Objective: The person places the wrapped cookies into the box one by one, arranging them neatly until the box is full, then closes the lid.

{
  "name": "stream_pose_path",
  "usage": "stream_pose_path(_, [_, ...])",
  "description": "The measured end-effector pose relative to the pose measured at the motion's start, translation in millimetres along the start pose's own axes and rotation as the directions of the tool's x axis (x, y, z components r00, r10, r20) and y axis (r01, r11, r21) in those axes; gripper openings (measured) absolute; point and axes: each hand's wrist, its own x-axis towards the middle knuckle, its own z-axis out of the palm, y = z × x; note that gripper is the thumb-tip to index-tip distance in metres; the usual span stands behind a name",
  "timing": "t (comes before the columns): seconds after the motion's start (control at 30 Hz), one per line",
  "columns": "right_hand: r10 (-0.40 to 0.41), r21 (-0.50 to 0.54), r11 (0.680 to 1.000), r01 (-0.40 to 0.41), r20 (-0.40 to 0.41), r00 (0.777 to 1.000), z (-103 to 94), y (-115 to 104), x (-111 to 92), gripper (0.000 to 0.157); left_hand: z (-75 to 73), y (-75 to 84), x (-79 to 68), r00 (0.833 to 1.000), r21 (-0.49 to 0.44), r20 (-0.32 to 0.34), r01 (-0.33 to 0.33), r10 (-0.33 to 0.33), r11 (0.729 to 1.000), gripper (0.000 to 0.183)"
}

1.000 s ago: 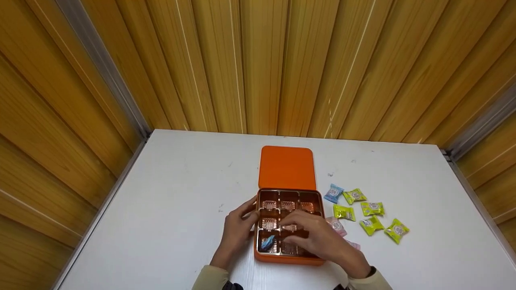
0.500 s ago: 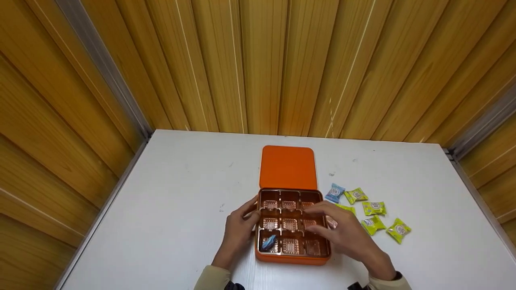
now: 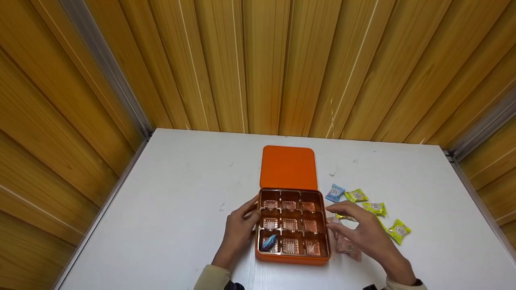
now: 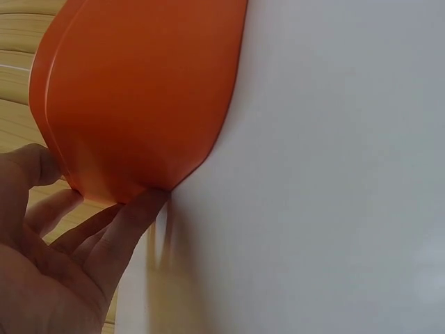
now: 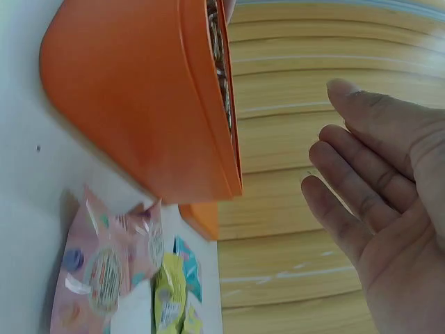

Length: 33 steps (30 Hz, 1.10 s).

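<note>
Nearest R, pink packs (image 3: pixel 348 246) on the counter (image 3: pixel 193 181), beside the tin's R wall: prob v. light, soft slick film, so a gentle thumb-and-finger pinch across the middle or by a crimped end, no squeezing in case the filling's fragile. Blue sweet (image 3: pixel 269 242) sits at a slant in the near-L comp., likely same feel; best taken from above. Orange tin (image 3: pixel 292 261), front wall towards the person, looks stiff, smooth, prob light enough to skid; hold by side wall + rim. Its shiny brown insert (image 3: pixel 290 224) looks thin, might flex. L grip (image 3: pixel 240 225) holds the tin's L side, thumb at rim, fingertips on outer wall. R grip (image 3: pixel 365 229) has nothing in it, thumb & index mod. apart, palm inward, just off the R wall, above the pinks. Beyond: yellow-green packs (image 3: pixel 399 230), loose blue pack (image 3: pixel 335 193), then orange lid (image 3: pixel 288 167) flat behind tin; hinge unclear.
</note>
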Motion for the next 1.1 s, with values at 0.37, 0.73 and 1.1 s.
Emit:
stream_pose_path(0.37, [0.111,-0.075,0.991,-0.111,-0.007,0.994,-10.1,19.4,-17.6,0.050,-2.1,0.8,-0.4,1.000,-0.036,0.003,0.020,-0.020,0.999,0.048])
stream_pose_path(0.73, [0.279,-0.069,0.959,-0.276,0.038,0.960,-11.1,31.2,-34.5,0.046,0.3,-1.0,0.4,1.000,-0.051,0.012,0.024,-0.023,0.998,0.047])
stream_pose_path(1.1, [0.393,-0.016,0.919,-0.394,0.094,0.914,-6.6,45.9,-48.6,0.050,0.0,-0.9,0.5,1.000,-0.058,0.005,0.029,-0.029,0.998,0.048])
